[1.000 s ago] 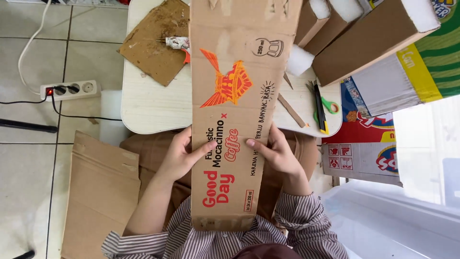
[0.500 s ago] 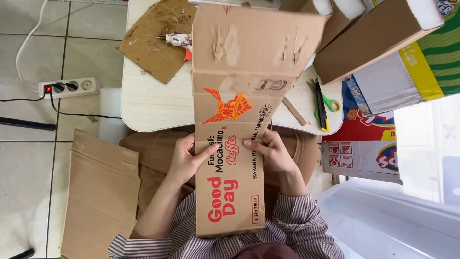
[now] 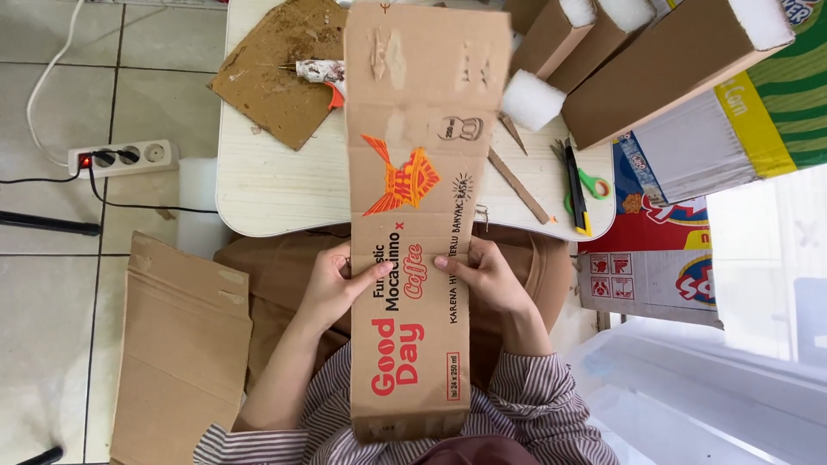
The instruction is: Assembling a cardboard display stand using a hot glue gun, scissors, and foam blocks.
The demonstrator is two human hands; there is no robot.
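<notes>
A long flattened brown cardboard box panel (image 3: 413,129) with red and orange print runs from the small white table (image 3: 276,185) down to my lap. My left hand (image 3: 338,288) grips its left edge, thumb on the printed face. On the opposite edge, at the same height, my right hand (image 3: 487,275) holds it the same way. The panel's far end lies over the table.
A torn cardboard scrap (image 3: 276,77) and a glue gun (image 3: 319,73) lie at the table's far left. Cardboard strips, a cutter (image 3: 575,185), green scissors (image 3: 593,183) and foam-filled boxes (image 3: 672,65) sit right. A power strip (image 3: 121,158) and flat cardboard (image 3: 177,353) lie on the floor.
The cardboard panel has slid toward my body, so more of its far end shows over the table. Both hands keep their grip on its edges.
</notes>
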